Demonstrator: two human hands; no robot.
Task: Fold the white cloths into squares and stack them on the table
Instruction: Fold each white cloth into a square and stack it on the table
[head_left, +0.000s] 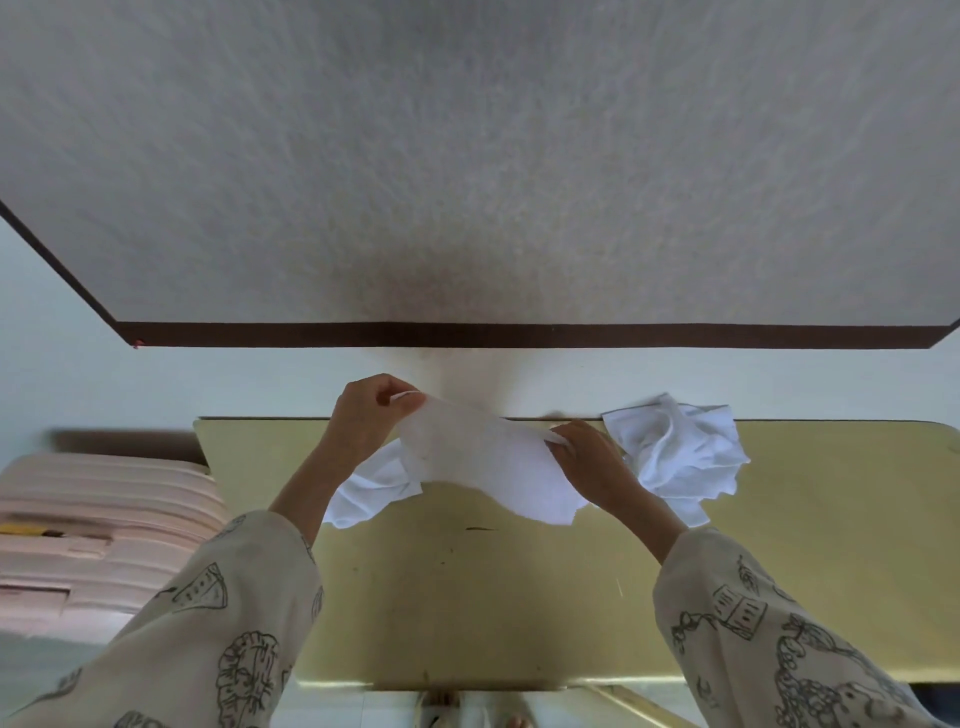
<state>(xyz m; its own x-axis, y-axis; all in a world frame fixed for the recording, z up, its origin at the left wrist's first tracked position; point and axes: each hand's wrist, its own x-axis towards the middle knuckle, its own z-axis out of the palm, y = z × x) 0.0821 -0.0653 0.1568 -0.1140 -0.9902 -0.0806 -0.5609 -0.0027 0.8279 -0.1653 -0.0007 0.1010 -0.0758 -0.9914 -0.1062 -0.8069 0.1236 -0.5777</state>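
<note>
sleeves (208, 623) with doodle print closest to cam, both arms reaching out over yellow table (467, 597). left hand (363, 415) pinching one top corner of white cloth (483, 462), right hand (592, 457) gripping other end, cloth held up above far table edge. my worry: thin limp fabric, corners misalign, fold goes skewed, or sagging hem snags crumpled cloth (680, 452) just beside right hand. another bunched cloth (374, 493) sits under left wrist. no stack visible yet imo.

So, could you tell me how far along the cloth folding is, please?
Nothing looks done: no folded stack shows on the table. In hand: the left hand and right hand pinch one cloth spread above it. Left: that cloth, a crumpled cloth on the right and another cloth under the held one.
</note>
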